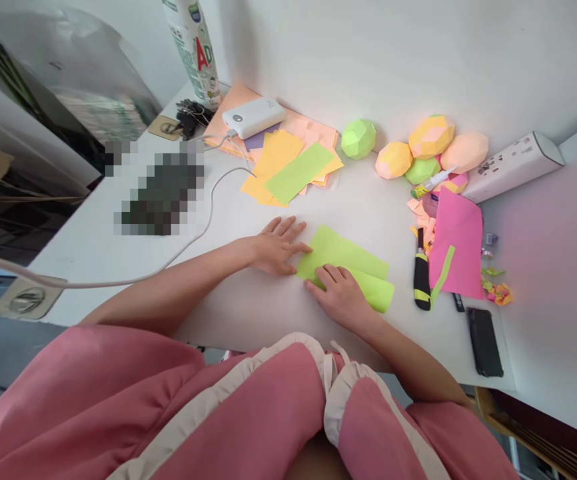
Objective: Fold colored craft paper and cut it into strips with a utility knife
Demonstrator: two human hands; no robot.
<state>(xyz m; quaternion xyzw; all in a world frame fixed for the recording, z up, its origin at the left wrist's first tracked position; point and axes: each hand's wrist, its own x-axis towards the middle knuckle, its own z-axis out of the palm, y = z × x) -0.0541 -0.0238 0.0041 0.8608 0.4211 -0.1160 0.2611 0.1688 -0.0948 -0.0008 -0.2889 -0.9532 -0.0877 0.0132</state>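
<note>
A light green sheet of paper (353,252) lies on the white table in front of me, with a lengthwise fold along its near side. My left hand (279,248) rests palm down by the sheet's left end, fingers spread, with the fingertips nearest the paper at its edge. Bent over the folded near part is my right hand (341,293); its fingers press on the paper and its thumb sits at the near edge. Whether the thumb is under the flap is hidden.
Loose orange and green papers (281,160) lie behind, below a white power bank (253,117) whose cable (208,220) crosses the left side. Faceted paper balls (358,139) stand along the wall. At right are a utility knife (422,280), a pink sheet (456,247) and a black phone (485,341).
</note>
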